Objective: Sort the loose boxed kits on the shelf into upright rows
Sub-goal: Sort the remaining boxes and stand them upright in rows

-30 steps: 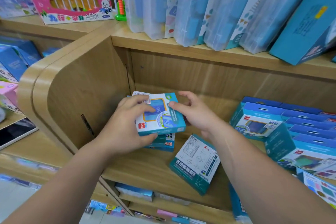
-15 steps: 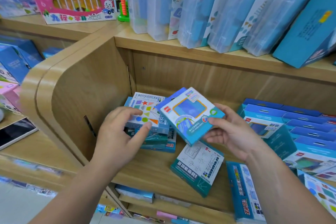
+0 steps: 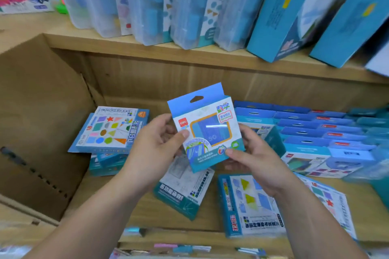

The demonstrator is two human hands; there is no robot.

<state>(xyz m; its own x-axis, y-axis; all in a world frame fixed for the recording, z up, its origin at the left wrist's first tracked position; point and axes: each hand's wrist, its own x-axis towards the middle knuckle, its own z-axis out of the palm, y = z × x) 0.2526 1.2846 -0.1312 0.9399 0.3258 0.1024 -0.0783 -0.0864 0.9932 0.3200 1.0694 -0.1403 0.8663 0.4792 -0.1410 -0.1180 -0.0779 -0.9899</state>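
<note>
I hold a small blue boxed kit upright above the wooden shelf, its hang tab pointing up. My left hand grips its left edge and my right hand grips its lower right corner. To the left, a kit printed with coloured shapes lies flat on a short stack. Below the held kit a teal kit lies flat at an angle, and another flat kit lies to its right. At the right, several blue kits stand in upright rows.
The shelf's curved wooden side wall closes the left. The upper shelf carries several clear plastic cases and leaning blue boxes. One more flat kit lies at the far right front.
The kit went from a tilted hold in my right hand to upright, with my left hand now gripping it too. The view has shifted right and closer to the shelf.
</note>
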